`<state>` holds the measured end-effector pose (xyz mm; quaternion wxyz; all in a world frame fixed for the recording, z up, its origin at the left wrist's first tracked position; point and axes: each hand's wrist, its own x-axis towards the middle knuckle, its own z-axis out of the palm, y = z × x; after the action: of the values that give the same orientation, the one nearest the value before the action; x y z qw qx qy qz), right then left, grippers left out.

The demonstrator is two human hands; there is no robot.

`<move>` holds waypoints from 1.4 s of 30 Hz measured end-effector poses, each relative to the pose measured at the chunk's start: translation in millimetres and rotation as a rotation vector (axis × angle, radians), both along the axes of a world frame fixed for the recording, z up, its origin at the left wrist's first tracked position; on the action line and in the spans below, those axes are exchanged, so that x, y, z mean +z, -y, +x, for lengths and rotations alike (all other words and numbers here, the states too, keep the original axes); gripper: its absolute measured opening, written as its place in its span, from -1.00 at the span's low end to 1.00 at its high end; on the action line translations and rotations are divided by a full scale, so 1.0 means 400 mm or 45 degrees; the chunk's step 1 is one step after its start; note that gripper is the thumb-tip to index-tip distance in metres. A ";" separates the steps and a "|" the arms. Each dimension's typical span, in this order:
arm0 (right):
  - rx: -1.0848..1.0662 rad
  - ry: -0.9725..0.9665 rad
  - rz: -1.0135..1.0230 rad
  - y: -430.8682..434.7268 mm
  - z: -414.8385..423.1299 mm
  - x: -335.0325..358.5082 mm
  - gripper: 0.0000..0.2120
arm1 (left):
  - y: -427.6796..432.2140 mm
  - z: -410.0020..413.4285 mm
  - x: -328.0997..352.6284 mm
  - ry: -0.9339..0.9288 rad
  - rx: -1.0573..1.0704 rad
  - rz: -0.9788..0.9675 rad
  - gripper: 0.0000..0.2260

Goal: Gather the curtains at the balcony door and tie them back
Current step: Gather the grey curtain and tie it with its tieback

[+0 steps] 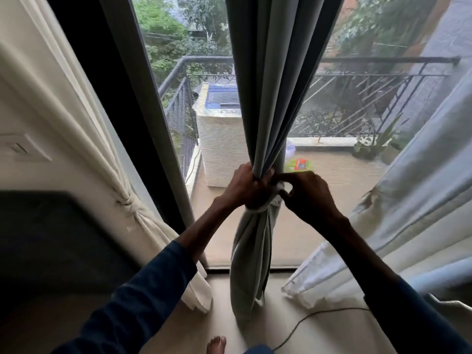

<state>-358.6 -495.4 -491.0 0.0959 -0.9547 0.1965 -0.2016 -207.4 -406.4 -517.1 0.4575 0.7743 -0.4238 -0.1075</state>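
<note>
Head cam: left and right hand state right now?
Left hand: grips the gathered grey curtain.
Right hand: pinches the white tie wrapped round that curtain.

The pale floor (332,333) bears the grey curtain's hem (242,315), a cable (316,312), a bare foot (216,344).

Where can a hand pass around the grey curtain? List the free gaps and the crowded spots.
Free: the floor between the grey curtain and the right white curtain, short of the cable; the gap between the grey curtain and the left white curtain, above the forearm. Crowded: at the white tie, where left hand and right hand meet.
</note>
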 end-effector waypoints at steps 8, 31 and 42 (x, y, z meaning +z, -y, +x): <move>0.001 -0.136 -0.130 0.025 0.007 0.002 -0.84 | 0.016 -0.009 -0.001 0.037 -0.014 0.046 -0.78; 0.083 -0.345 0.432 0.098 0.031 -0.062 -0.89 | 0.027 -0.018 -0.011 0.142 0.115 0.116 -0.73; -0.397 1.034 1.954 -0.055 -0.008 -0.270 -0.77 | 0.034 -0.049 -0.005 0.102 0.140 0.104 -0.70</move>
<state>-361.8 -473.3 -598.9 0.7445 -0.4439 0.3565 -0.3487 -227.2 -419.9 -519.2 0.4134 0.8181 -0.3940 -0.0682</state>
